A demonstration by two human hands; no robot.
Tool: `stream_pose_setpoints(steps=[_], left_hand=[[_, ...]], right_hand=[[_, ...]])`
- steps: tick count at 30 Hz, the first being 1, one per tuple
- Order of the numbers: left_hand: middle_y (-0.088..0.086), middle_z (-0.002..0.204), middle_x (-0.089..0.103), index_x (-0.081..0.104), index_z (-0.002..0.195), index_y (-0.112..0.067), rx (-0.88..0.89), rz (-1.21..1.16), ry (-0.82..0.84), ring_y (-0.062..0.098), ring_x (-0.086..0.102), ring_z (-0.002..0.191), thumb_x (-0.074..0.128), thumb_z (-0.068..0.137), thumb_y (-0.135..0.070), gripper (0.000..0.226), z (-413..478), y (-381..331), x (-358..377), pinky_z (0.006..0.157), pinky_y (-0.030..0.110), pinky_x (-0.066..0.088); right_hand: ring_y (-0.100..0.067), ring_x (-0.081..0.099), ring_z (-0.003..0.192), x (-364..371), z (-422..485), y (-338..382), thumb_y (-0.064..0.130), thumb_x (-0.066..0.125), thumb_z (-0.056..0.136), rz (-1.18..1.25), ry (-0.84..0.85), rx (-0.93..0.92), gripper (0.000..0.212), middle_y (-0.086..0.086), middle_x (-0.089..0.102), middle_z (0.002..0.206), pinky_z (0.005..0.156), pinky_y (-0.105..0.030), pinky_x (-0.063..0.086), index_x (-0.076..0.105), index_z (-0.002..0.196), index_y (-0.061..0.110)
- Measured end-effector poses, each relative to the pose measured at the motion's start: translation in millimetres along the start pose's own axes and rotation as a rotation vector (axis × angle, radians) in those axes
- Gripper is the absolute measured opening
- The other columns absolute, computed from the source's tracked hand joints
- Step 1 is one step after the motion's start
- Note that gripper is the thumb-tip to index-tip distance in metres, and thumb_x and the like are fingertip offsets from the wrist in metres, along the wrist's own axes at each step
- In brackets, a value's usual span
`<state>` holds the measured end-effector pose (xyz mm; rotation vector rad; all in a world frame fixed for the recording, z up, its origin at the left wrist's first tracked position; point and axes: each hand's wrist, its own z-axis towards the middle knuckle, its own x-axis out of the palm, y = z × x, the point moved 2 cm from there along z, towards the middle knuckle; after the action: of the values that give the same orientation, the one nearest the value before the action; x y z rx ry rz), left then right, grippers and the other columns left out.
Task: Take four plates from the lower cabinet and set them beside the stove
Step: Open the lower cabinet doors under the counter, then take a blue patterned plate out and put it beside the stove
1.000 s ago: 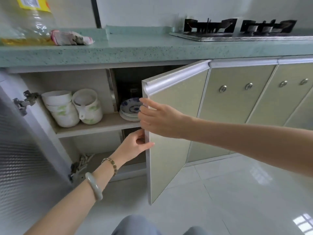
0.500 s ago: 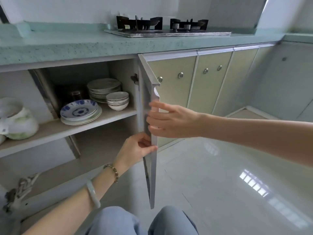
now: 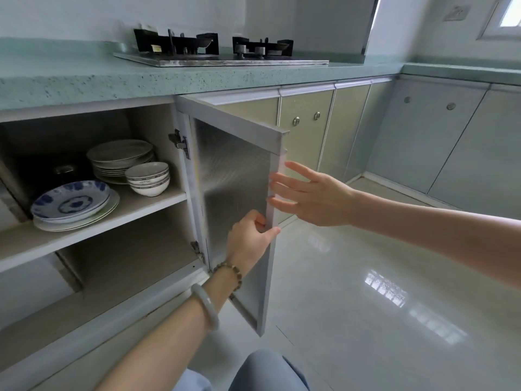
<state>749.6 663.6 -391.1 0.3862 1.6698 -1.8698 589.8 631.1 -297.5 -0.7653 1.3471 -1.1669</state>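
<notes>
Nearest, the person's knees in grey-blue trousers (image 3: 270, 371) fold low over the glossy pale tiled floor (image 3: 366, 306), which stretches away to the right. The left hand (image 3: 249, 238), with a pale green bangle (image 3: 205, 310) and a brown bead bracelet (image 3: 229, 275) on its wrist, grips the free edge of the aluminium-framed cabinet door (image 3: 234, 193). Its fingers curl behind the frame and its thumb lies along the edge. The right hand (image 3: 313, 197) is just above, fingers straight and spread, tips touching the same edge from the outer side.

The door stands upright, long axis vertical, swung out toward the person with its ribbed inner panel showing, so the cabinet mouth is open on the left. Inside, on the white middle shelf (image 3: 135, 218), the plates lie flat, faces up. A stack topped by a blue-and-white patterned plate (image 3: 70, 203) sits near the front lip. A taller stack of plain grey plates (image 3: 121, 156) stands farther back, with small white stacked bowls (image 3: 148, 177) just beside it toward the hinges.

Above, the speckled green countertop (image 3: 84, 80) overhangs the cabinet. The black two-burner gas stove (image 3: 220, 52) sits on it, with counter running on to its left.
</notes>
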Motion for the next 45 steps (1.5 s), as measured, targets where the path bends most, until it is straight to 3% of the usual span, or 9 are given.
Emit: stream_pose_setpoints(steps=[7, 14, 18, 21, 27, 30, 38, 42, 45], left_hand=[[-0.004, 0.089, 0.069, 0.057, 0.094, -0.017, 0.018, 0.044, -0.023, 0.019, 0.066, 0.084, 0.07, 0.083, -0.045, 0.032, 21, -12, 31, 0.08, 0.037, 0.054], [-0.004, 0.092, 0.066, 0.057, 0.097, -0.016, 0.019, 0.047, -0.002, 0.016, 0.064, 0.084, 0.068, 0.086, -0.04, 0.029, 26, -21, 39, 0.077, 0.033, 0.054], [-0.003, 0.095, 0.068, 0.062, 0.097, -0.015, -0.029, 0.019, 0.051, 0.016, 0.063, 0.088, 0.07, 0.085, -0.036, 0.026, 21, -14, 24, 0.073, 0.025, 0.044], [-0.004, 0.096, 0.071, 0.067, 0.097, -0.015, -0.098, -0.013, 0.059, 0.015, 0.064, 0.091, 0.074, 0.081, -0.04, 0.03, 14, 11, -9, 0.079, 0.027, 0.049], [-0.009, 0.095, 0.071, 0.07, 0.092, -0.026, -0.285, -0.071, -0.132, 0.011, 0.066, 0.093, 0.074, 0.078, -0.042, 0.022, -6, 76, -119, 0.086, 0.03, 0.052], [-0.008, 0.099, 0.069, 0.068, 0.095, -0.026, -0.371, -0.075, -0.233, 0.012, 0.066, 0.091, 0.072, 0.081, -0.043, 0.022, -25, 101, -172, 0.077, 0.027, 0.051], [0.002, 0.1, 0.07, 0.068, 0.103, -0.017, -0.497, -0.154, -0.53, 0.013, 0.065, 0.084, 0.069, 0.087, -0.034, 0.024, -46, 172, -271, 0.073, 0.026, 0.048], [0.004, 0.104, 0.068, 0.066, 0.106, -0.016, -0.549, -0.234, -0.583, 0.019, 0.063, 0.096, 0.068, 0.088, -0.031, 0.023, -32, 214, -298, 0.09, 0.036, 0.05], [0.005, 0.101, 0.066, 0.067, 0.11, -0.012, -0.543, -0.278, -0.589, 0.02, 0.061, 0.095, 0.066, 0.089, -0.031, 0.028, -10, 242, -320, 0.09, 0.036, 0.05]], right_hand=[[-0.03, 0.043, 0.134, 17, -21, -11, 0.027, 0.056, 0.08, -0.027, 0.11, 0.027, 0.049, -0.011, 0.056, 0.134, 0.112, -0.051, 0.025, 0.056, 0.127, 0.018], [-0.032, 0.043, 0.134, 18, -24, -13, 0.032, 0.06, 0.078, 0.071, 0.138, 0.071, 0.051, -0.014, 0.054, 0.136, 0.113, -0.052, 0.022, 0.059, 0.127, 0.017], [-0.035, 0.055, 0.119, 7, -9, -8, 0.025, 0.063, 0.07, 0.224, 0.002, 0.141, 0.038, -0.016, 0.063, 0.117, 0.111, -0.051, 0.024, 0.068, 0.105, 0.012], [-0.034, 0.06, 0.105, -7, 24, -3, 0.017, 0.061, 0.068, 0.348, -0.149, 0.192, 0.03, -0.015, 0.064, 0.106, 0.104, -0.045, 0.031, 0.068, 0.097, 0.011], [-0.032, 0.047, 0.114, -24, 104, 26, 0.014, 0.065, 0.068, 0.61, -0.393, 0.16, 0.032, -0.017, 0.062, 0.118, 0.099, -0.044, 0.038, 0.069, 0.1, 0.01], [-0.032, 0.048, 0.114, -33, 137, 37, 0.012, 0.067, 0.068, 0.704, -0.43, 0.152, 0.028, -0.016, 0.062, 0.116, 0.097, -0.044, 0.042, 0.07, 0.096, 0.011], [-0.037, 0.059, 0.106, -15, 229, 92, 0.015, 0.059, 0.075, 1.21, -0.265, 0.279, 0.032, -0.016, 0.063, 0.113, 0.09, -0.049, 0.049, 0.07, 0.105, 0.01], [-0.025, 0.046, 0.119, 7, 289, 113, 0.014, 0.059, 0.088, 1.498, -0.104, 0.376, 0.032, -0.009, 0.055, 0.123, 0.099, -0.026, 0.028, 0.063, 0.12, 0.012], [-0.018, 0.046, 0.118, 22, 335, 121, 0.015, 0.057, 0.091, 1.659, -0.001, 0.464, 0.031, -0.004, 0.054, 0.122, 0.096, -0.02, 0.028, 0.061, 0.122, 0.015]])
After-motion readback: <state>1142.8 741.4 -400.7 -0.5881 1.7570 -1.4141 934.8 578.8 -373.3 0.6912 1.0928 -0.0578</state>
